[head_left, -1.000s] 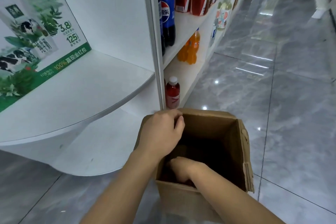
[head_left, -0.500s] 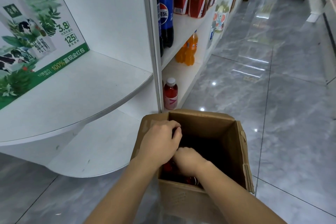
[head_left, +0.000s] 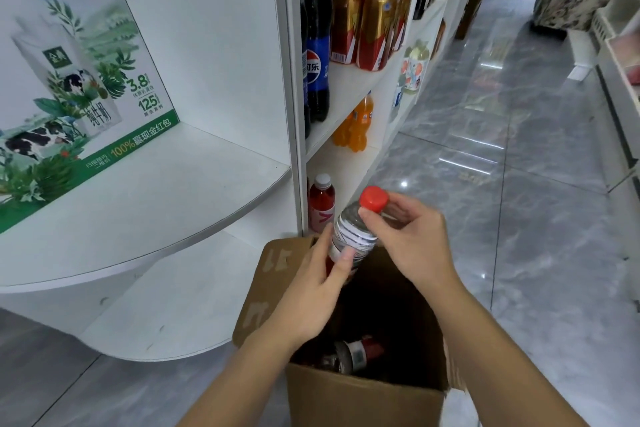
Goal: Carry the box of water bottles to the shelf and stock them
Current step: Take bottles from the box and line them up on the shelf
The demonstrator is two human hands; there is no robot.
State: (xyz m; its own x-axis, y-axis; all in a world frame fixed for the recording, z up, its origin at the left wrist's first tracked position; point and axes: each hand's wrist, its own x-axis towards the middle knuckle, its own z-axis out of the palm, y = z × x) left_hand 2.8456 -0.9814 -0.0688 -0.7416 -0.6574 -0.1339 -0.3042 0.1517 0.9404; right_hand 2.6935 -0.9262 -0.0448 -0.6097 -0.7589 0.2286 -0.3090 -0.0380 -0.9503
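Both hands are gripping one red-capped bottle [head_left: 353, 236] above the open box [head_left: 363, 392]: left hand [head_left: 311, 291] wrapping its body, right hand [head_left: 408, 236] pinching its neck. A Pepsi bottle [head_left: 317, 59] is standing on the shelf [head_left: 349, 94]; the milk carton [head_left: 69, 80] is showing "3.8", "125", "100%".

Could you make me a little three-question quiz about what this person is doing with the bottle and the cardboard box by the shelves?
1. True or false: both hands grip the red-capped water bottle.
2. Which hand is nearest the cap: A) left hand B) right hand?
3. Fill in: the cardboard box stands on the ____.

Key:
1. True; it is held above the open box.
2. B; the left hand holds the bottle's lower body.
3. Floor; more bottles lie inside the box.
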